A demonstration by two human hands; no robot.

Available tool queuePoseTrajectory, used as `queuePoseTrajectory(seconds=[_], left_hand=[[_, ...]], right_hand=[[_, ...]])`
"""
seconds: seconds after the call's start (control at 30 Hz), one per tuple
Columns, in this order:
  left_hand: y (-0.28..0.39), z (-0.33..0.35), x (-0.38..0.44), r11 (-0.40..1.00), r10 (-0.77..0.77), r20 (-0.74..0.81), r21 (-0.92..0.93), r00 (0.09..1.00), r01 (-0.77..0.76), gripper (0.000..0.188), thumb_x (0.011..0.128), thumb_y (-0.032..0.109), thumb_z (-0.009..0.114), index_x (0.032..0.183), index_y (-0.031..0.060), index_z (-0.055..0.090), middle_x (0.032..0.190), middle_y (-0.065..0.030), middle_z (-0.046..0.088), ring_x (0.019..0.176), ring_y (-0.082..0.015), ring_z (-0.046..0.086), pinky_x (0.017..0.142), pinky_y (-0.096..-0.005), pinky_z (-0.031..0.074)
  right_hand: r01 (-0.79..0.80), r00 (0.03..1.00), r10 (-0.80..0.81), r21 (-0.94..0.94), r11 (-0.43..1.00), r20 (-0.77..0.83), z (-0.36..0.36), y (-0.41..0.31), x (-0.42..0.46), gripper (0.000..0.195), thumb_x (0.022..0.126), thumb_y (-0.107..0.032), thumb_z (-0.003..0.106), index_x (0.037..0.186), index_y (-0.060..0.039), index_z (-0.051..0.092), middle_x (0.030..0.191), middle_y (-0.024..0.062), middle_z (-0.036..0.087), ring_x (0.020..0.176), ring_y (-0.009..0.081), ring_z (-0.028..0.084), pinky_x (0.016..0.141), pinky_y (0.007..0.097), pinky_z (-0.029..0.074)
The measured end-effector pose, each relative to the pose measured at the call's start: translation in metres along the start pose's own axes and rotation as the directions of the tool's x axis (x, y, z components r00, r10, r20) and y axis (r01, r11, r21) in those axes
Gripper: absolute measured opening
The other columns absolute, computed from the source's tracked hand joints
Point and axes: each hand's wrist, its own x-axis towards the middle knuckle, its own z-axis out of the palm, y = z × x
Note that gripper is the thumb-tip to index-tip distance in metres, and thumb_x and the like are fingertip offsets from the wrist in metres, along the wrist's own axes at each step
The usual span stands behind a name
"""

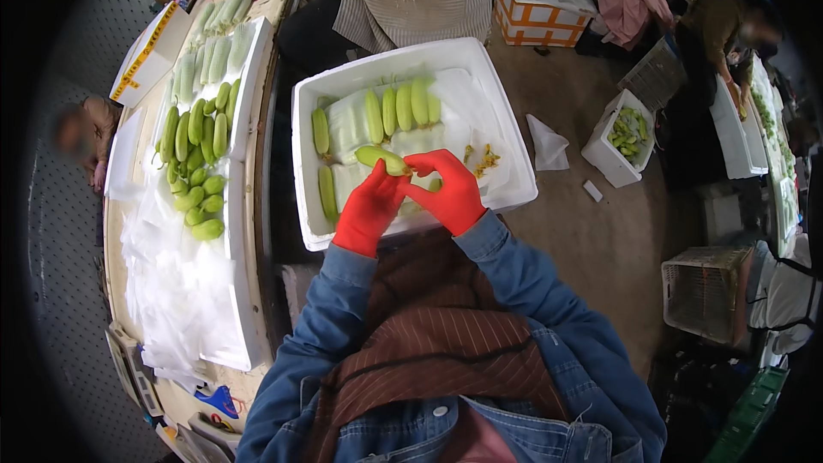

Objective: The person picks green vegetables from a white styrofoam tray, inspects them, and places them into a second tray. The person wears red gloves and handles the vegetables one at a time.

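Note:
My left hand (373, 206), in a red glove, grips a short light-green cucumber (376, 156) above a white foam box (299, 161). My right hand (449, 190), gloved alike, has thumb and fingers pinched at the cucumber's brownish tip. Below, more cucumbers (404, 106) lie in a row on white wrapping sheets (350, 119). Two others, the upper one (321, 132) and the lower one (328, 193), rest along the box's left wall. Dried yellow-brown blossoms (487, 162) sit on a sheet at the right side of the box. My hands partly cover the near cucumbers.
On the left table (257, 206), loose cucumbers (207, 132), net-sleeved ones (218, 59) and white foam nets (186, 289) fill foam trays. Another person in a striped apron (418, 6) sits across. A foam bin of green produce (627, 135) stands on the floor at right.

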Motion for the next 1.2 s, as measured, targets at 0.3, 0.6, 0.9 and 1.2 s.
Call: queuePoseTrajectory(seconds=[0.3, 0.6, 0.9, 1.2], left_hand=[[-0.023, 0.015, -0.011, 0.996, 0.056, -0.245, -0.049, 0.968, -0.070, 0.038, 0.097, 0.022, 0.054, 0.124, -0.0032, 0.047, 0.123, -0.0109, 0.055, 0.116, -0.0211, 0.051, 0.103, -0.0302, 0.042], [-0.024, 0.010, -0.012, 0.988, 0.001, -0.174, -0.152, 0.985, -0.028, 0.036, 0.097, 0.022, 0.054, 0.122, -0.0043, 0.048, 0.119, -0.0111, 0.056, 0.116, -0.0217, 0.052, 0.102, -0.0283, 0.044], [-0.019, 0.000, -0.011, 0.818, -0.220, 0.090, -0.526, 0.971, 0.234, 0.046, 0.097, 0.019, 0.053, 0.128, -0.0117, 0.038, 0.127, -0.0193, 0.048, 0.117, -0.0234, 0.051, 0.101, -0.0281, 0.047], [-0.008, 0.025, -0.021, 0.990, -0.052, 0.108, -0.122, 0.993, 0.065, 0.055, 0.096, 0.016, 0.054, 0.143, 0.0000, 0.030, 0.133, -0.0138, 0.046, 0.119, -0.0255, 0.052, 0.097, -0.0344, 0.047]], right_hand=[[-0.083, 0.996, 0.086, 0.109, 0.991, -0.023, -0.007, 0.003, -0.008, 0.013, 0.080, -0.003, 0.070, 0.093, -0.0041, 0.069, 0.087, 0.0063, 0.067, 0.075, 0.0146, 0.064, 0.066, 0.0269, 0.049], [-0.086, 0.996, 0.082, 0.127, 0.988, 0.034, -0.011, 0.001, -0.003, 0.013, 0.080, -0.002, 0.068, 0.092, -0.0036, 0.069, 0.087, 0.0060, 0.068, 0.076, 0.0152, 0.064, 0.066, 0.0264, 0.049], [-0.353, 0.936, 0.301, 0.476, 0.806, 0.184, -0.016, 0.001, -0.003, 0.012, 0.086, -0.003, 0.063, 0.097, -0.0009, 0.067, 0.092, 0.0068, 0.069, 0.082, 0.0124, 0.064, 0.074, 0.0246, 0.050], [0.177, 0.981, -0.180, -0.675, 0.716, 0.067, -0.089, 0.065, -0.001, 0.021, 0.079, -0.002, 0.063, 0.098, -0.0069, 0.068, 0.103, 0.0096, 0.066, 0.097, 0.0262, 0.061, 0.088, 0.0380, 0.046]])
